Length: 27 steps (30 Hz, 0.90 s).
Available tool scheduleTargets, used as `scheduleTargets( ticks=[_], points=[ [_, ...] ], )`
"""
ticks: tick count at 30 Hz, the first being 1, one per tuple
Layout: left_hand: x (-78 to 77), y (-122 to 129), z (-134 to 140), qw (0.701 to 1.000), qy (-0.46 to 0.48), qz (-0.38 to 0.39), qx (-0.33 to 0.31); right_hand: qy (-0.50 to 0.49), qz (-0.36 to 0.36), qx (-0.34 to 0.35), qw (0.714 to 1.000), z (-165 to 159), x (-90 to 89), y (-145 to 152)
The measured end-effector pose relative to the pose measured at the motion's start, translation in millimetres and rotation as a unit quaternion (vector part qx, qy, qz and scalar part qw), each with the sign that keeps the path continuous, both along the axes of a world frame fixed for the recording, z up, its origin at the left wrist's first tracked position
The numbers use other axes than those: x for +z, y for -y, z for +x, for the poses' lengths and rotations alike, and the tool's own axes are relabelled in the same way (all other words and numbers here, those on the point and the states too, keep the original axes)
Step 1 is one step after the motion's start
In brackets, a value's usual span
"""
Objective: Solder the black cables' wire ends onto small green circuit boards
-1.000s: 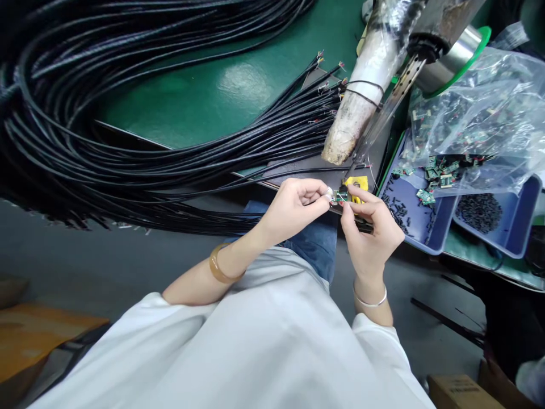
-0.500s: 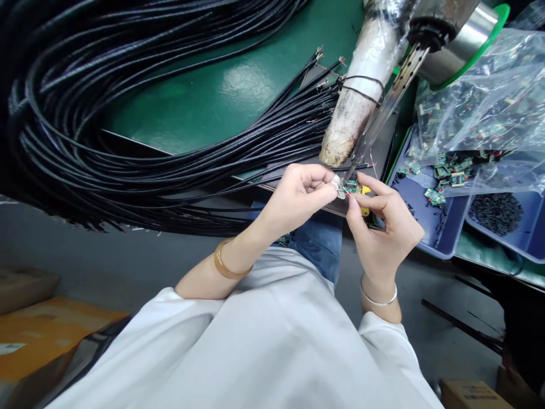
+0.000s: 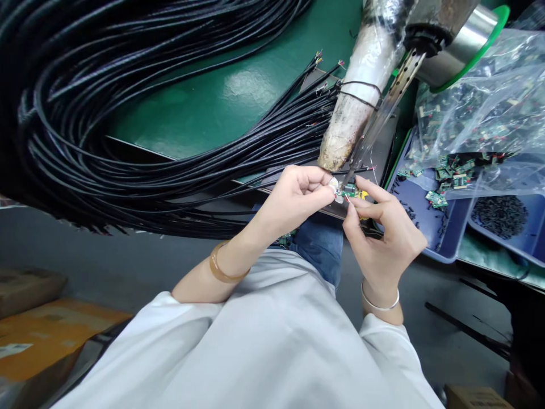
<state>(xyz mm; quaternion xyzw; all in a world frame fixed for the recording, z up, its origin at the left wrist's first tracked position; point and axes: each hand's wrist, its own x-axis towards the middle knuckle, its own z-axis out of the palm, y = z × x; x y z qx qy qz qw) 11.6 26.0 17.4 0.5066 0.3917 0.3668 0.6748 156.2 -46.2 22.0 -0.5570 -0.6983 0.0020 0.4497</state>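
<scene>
Nearest, a white garment (image 3: 264, 335) is worn, with blue denim (image 3: 318, 253) seen just beyond it; at near left, an orange box (image 3: 63, 326) is partly shown. By the left hand (image 3: 300, 196), pinched narrow, the left end of a small green circuit board (image 3: 350, 192) is held at the near edge of the table (image 3: 247, 94); by the right hand (image 3: 387, 230), thumb and forefinger slightly parted, its right end is flanked, though whether it is gripped there cannot be told. From the far side, a soldering iron (image 3: 402, 82) is pointed down at the board, contact being unclear. To the right, loose boards (image 3: 436, 199) are held in a blue tray (image 3: 428, 224); black bits (image 3: 500, 216) are heaped in a second tray (image 3: 535, 221), both partly covered by a clear bag (image 3: 502, 108) of boards. Farther off, a white tube (image 3: 347, 116) is bound with cord; at left, black cables (image 3: 183, 167) are spread across the table.
</scene>
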Motion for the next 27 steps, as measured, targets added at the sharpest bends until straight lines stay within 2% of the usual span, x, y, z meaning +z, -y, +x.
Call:
scheduleTargets(
  ticks=[9,12,15,18,22,25,27],
  points=[
    [-2.2,2,0,0.999,-0.042,0.014,0.004,0.008,-0.011,-0.008,1.000,3,-3.2,0],
    [-1.9,5,-1,0.999,-0.032,0.007,-0.019,-0.021,-0.036,-0.028,0.999,6,-0.7,1],
    [-2.6,9,-4,0.998,-0.019,0.008,-0.059,-0.039,-0.031,-0.057,0.997,9,2.9,5],
    [-4.4,14,-6,0.996,-0.017,0.014,-0.088,-0.026,-0.064,-0.016,0.997,8,4.0,7],
    [-7.1,17,-9,0.996,-0.018,0.018,-0.087,0.006,-0.119,0.036,0.992,7,-1.7,5],
    [-8.8,18,-9,0.996,-0.014,0.015,-0.086,0.010,-0.123,0.022,0.992,7,-7.3,6],
    [-9.5,18,-10,0.997,-0.015,0.013,-0.081,-0.041,-0.099,-0.012,0.994,8,-9.2,9]
  ],
)
